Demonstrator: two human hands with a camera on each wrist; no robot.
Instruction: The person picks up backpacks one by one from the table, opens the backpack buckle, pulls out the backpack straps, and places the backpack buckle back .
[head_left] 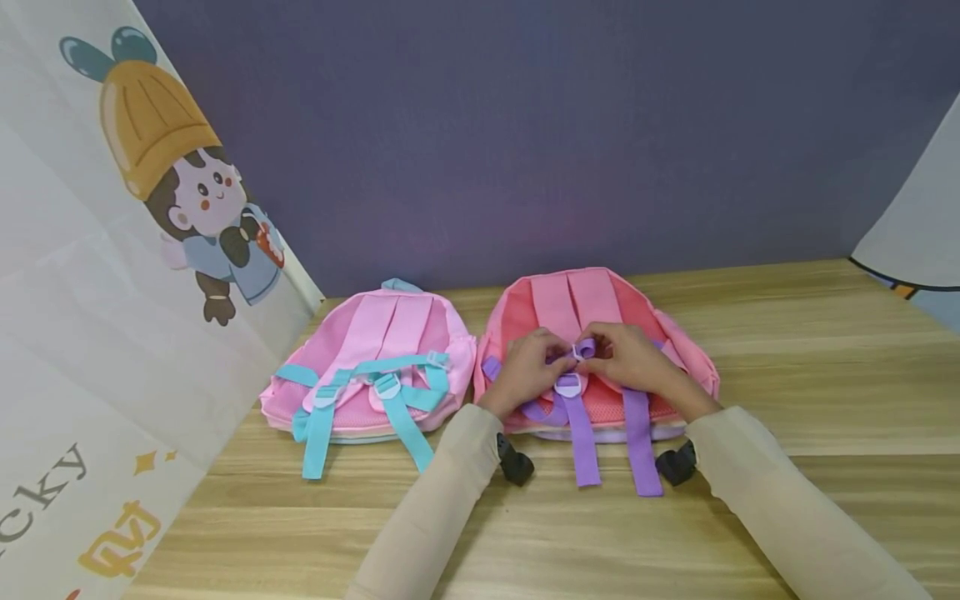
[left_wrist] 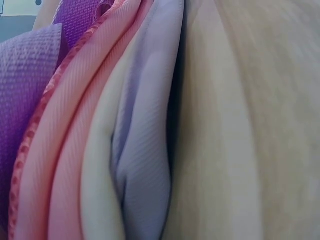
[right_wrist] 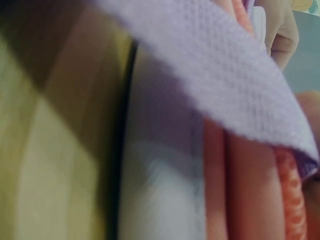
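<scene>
A coral-pink backpack [head_left: 517, 302] lies on the table with its shoulder straps facing up. Over its middle, my left hand [head_left: 527, 368] pinches a purple webbing strap near a small white buckle [head_left: 577, 353]. From the other side, my right hand [head_left: 637, 360] pinches the looped purple strap [head_left: 587, 347] at that same buckle. Just below, a second white buckle [head_left: 567, 385] carries a purple strap end [head_left: 585, 446] that hangs over the bag's near edge. Another purple strap [right_wrist: 215, 65] crosses close to the right wrist view. The bag's layered edge [left_wrist: 70, 150] fills much of the left wrist view.
Left of it lies a light-pink backpack [head_left: 450, 392] with turquoise straps [head_left: 318, 442], almost touching. A dark panel [head_left: 562, 142] stands behind the wooden table [head_left: 480, 542]. A white printed sheet [head_left: 90, 317] borders the left side. Black wrist fittings [head_left: 514, 460] sit by the cuffs.
</scene>
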